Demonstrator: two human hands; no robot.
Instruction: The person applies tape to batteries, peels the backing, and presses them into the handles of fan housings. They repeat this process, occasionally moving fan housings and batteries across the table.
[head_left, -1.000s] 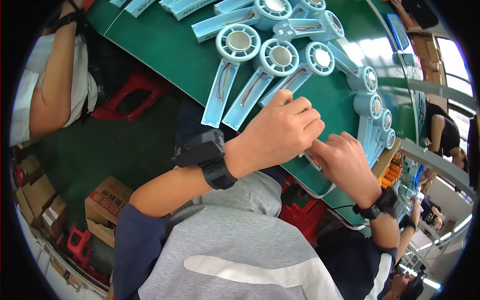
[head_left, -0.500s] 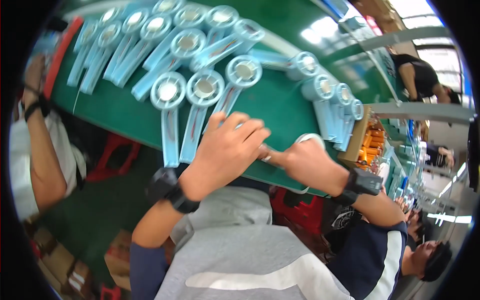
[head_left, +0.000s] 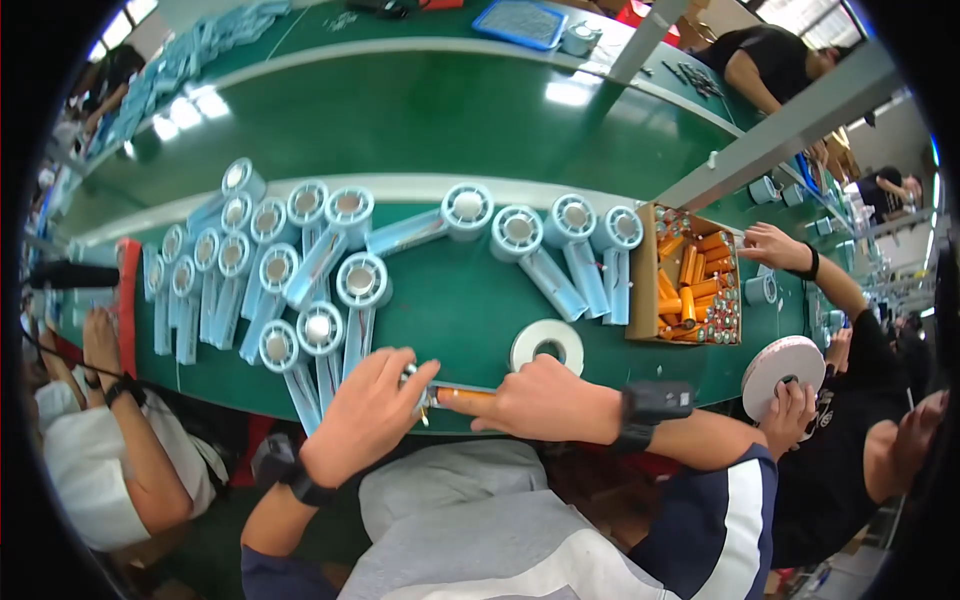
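My left hand is closed around the end of a light-blue handheld fan part, its head mostly hidden by my fingers. An orange cylindrical battery lies along the part's handle, between my two hands near the table's front edge. My right hand rests on the battery, index finger stretched along it and the other fingers curled. Just beyond that hand, a white roll of tape lies flat on the green table. Light-blue handheld fans with round heads stand in a cluster to the left, several with wires showing in their handles.
More fans lie beyond the tape. At right is a cardboard box full of orange batteries. A co-worker's hand holds a large white reel. Another person's hands are at the left, past a red strip.
The view has turned level and shows more of the table. My hands have shifted against the fans, and the orange battery between them is now plain. The tape roll shows more fully.
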